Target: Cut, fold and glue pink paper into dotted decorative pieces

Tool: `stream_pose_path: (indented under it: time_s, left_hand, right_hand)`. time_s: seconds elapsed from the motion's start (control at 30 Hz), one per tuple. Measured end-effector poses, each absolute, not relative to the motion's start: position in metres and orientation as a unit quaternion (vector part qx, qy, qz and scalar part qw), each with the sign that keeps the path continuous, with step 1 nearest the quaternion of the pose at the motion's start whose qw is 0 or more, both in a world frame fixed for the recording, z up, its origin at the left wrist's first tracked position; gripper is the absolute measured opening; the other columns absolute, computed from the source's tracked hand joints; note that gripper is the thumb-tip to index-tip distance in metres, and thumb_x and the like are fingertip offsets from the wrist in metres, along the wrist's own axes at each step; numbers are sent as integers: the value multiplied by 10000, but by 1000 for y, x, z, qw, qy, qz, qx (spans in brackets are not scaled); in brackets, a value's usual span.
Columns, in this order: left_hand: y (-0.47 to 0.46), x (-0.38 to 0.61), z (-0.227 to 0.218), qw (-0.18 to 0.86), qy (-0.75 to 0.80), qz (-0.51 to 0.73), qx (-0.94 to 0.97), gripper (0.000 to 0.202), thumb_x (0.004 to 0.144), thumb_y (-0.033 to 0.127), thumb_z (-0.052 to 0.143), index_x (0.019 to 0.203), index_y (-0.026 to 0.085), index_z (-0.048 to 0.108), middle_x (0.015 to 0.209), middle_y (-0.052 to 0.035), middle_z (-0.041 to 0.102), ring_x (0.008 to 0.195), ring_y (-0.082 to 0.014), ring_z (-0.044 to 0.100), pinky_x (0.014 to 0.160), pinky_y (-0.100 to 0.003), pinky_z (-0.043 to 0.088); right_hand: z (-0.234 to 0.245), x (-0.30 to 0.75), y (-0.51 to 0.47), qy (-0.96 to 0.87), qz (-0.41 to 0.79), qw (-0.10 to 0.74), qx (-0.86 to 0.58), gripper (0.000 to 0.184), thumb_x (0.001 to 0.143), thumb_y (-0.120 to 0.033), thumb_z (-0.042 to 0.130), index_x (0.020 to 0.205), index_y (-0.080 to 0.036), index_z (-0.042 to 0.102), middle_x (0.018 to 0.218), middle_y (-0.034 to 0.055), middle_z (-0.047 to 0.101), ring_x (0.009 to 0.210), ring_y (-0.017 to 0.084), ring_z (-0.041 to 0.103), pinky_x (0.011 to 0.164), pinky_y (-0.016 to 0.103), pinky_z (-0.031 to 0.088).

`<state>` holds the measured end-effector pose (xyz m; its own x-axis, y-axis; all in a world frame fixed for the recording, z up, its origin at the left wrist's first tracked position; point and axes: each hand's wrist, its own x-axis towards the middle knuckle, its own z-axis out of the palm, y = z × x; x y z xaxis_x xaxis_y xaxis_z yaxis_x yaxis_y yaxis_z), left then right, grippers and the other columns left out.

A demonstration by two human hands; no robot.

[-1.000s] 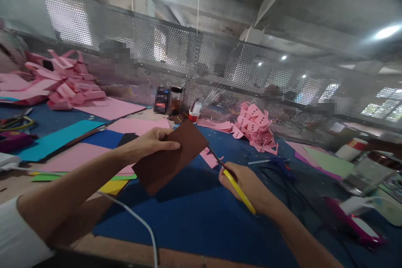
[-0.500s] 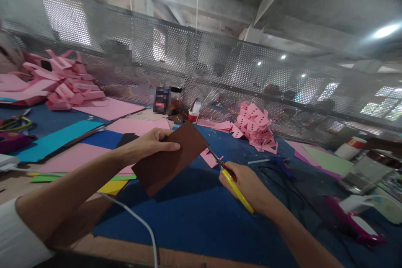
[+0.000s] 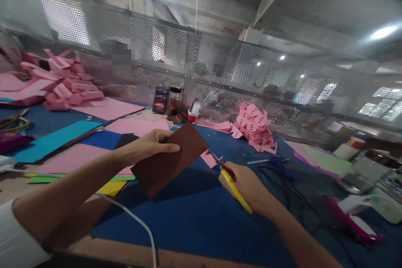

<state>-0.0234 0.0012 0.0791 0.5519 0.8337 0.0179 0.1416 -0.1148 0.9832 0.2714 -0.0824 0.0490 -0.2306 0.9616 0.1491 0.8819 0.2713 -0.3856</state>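
Note:
A rectangular sheet of brown paper (image 3: 176, 161) is tilted above the blue table surface (image 3: 188, 226). My left hand (image 3: 155, 142) pinches its upper left edge, the thumb lying on top and the other fingers mostly behind. In my right hand (image 3: 241, 182) is a pair of scissors (image 3: 234, 190) with yellow handles. The blades point up and left, and their tips are at the right corner of the brown paper; whether they touch or cut it I cannot tell. Below the blades lies a small pink paper scrap (image 3: 211, 159).
Behind are pink dotted paper pieces (image 3: 254, 125), a red-and-white cup (image 3: 193, 115) and a perforated metal screen (image 3: 220, 67). Coloured sheets and a pile of pink strips (image 3: 69, 83) lie left. A blue glue gun (image 3: 281, 167) and a magenta tool (image 3: 351, 222) lie right. A white cable (image 3: 138, 220) runs in front.
Hardly anything differs. The whole view has shifted very slightly; both hands, the brown paper and the scissors keep the same arrangement.

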Motion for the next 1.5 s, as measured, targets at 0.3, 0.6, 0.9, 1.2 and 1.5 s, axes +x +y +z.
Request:
stream_pose_path:
  time_s: [0.3, 0.6, 0.9, 1.2, 1.5]
  left_hand:
    - [-3, -25, 84, 565, 348, 296, 687, 290, 778, 383, 744, 1004, 202, 727, 856, -42, 754, 671, -164, 688, 562, -209, 514]
    - [-3, -24, 84, 561, 351, 298, 688, 317, 769, 395, 746, 1028, 213, 735, 841, -40, 762, 641, -168, 689, 536, -210, 508]
    - [-3, -24, 85, 564, 349, 297, 687, 308, 756, 417, 753, 972, 199, 728, 851, -47, 759, 666, -176, 693, 561, -218, 520]
    - [-2, -25, 84, 562, 349, 291, 691, 326, 763, 420, 748, 1001, 199, 718, 863, -53, 755, 659, -174, 690, 537, -211, 508]
    - [-3, -26, 84, 568, 344, 288, 690, 290, 788, 384, 739, 1032, 227, 727, 871, -39, 760, 675, -165, 694, 558, -207, 503]
  right_hand:
    - [49, 272, -81, -774, 104, 173, -600, 168, 895, -345, 528, 812, -202, 554, 764, 17, 654, 630, 135, 539, 563, 255, 229]
    - [51, 272, -81, -774, 105, 167, -602, 164, 901, -334, 515, 829, -195, 564, 802, 38, 662, 653, 145, 547, 572, 255, 243]
    - [48, 274, -80, -775, 102, 172, -600, 132, 886, -322, 531, 835, -205, 562, 804, 26, 666, 647, 143, 545, 570, 255, 237]
    - [47, 274, -80, -781, 98, 172, -592, 151, 898, -335, 529, 838, -200, 564, 815, 32, 666, 660, 145, 548, 576, 255, 250]
    - [43, 277, -79, -787, 98, 180, -582, 149, 895, -334, 519, 828, -203, 546, 799, 21, 652, 651, 139, 536, 577, 253, 251]
